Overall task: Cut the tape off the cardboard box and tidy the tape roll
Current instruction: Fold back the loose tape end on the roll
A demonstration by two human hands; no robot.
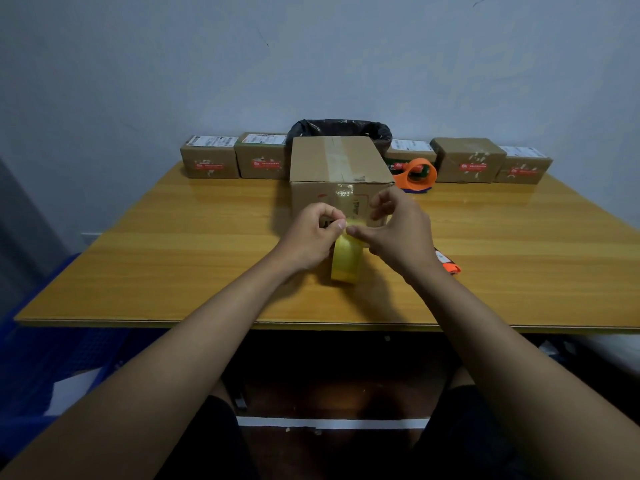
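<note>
A yellow tape roll (344, 263) stands on edge on the wooden table (173, 237), just in front of a taped cardboard box (337, 168). My left hand (311, 237) grips the top of the roll with thumb and fingers. My right hand (398, 230) pinches the loose yellow tape end at the top of the roll, fingertip to fingertip with the left. Clear tape runs along the box's top seam and down its front face. The roll's upper part is hidden by my fingers.
An orange tape dispenser (417, 176) lies right of the box. An orange-handled cutter (450, 266) peeks out behind my right wrist. Several small labelled cartons (209, 162) line the table's back edge, with a black-lined bin (341, 128) behind the box.
</note>
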